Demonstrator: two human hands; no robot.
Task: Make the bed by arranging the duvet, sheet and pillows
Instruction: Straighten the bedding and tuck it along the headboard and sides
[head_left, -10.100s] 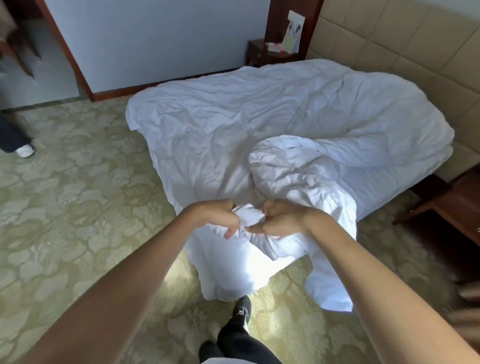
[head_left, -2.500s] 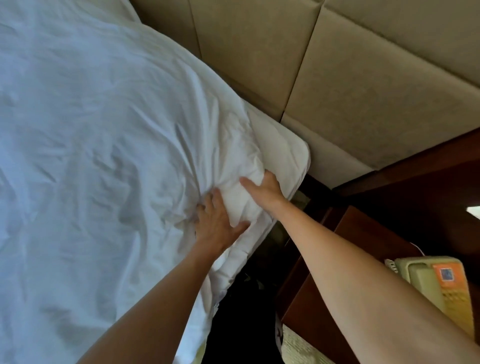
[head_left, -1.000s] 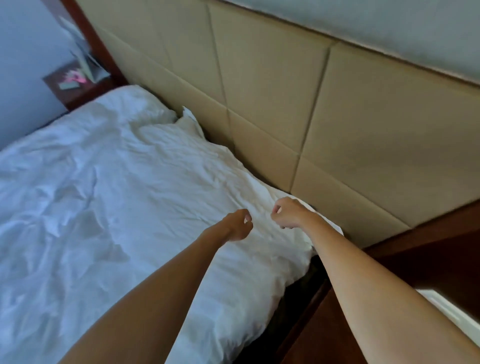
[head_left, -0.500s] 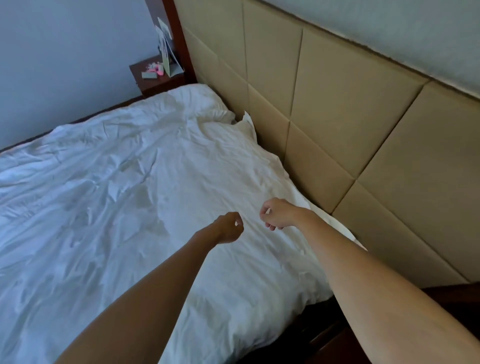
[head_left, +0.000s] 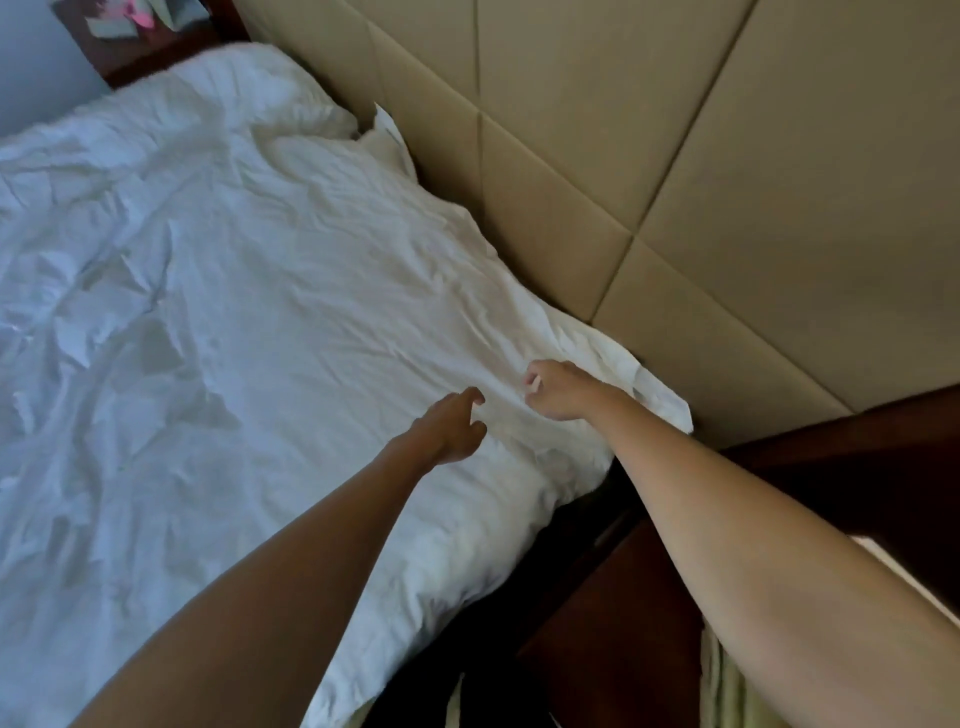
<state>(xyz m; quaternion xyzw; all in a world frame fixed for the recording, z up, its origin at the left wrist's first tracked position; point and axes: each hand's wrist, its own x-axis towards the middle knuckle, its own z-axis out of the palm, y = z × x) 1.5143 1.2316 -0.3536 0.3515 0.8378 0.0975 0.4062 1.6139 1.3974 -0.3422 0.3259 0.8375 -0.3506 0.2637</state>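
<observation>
A wrinkled white duvet (head_left: 249, 312) is spread over the bed up to the headboard. White pillow corners stick out from under it at the near corner (head_left: 657, 395) and further along the headboard (head_left: 389, 137). My left hand (head_left: 449, 428) hovers just over the duvet near that corner, fingers loosely extended and holding nothing. Beside it, my right hand (head_left: 558, 389) is curled into a fist above the duvet edge, with nothing visibly in it. The sheet is hidden under the duvet.
A tan padded headboard (head_left: 649, 156) runs along the bed's right side. A dark wooden nightstand (head_left: 623, 623) stands close on my right, with a dark gap beside the bed. A far nightstand (head_left: 135, 36) holds papers and a pink item.
The view has dropped and swung closer to the bed corner. My left hand has uncurled its fingers toward the duvet; my right hand stays curled. Earlier both hands pressed the pillow corner.
</observation>
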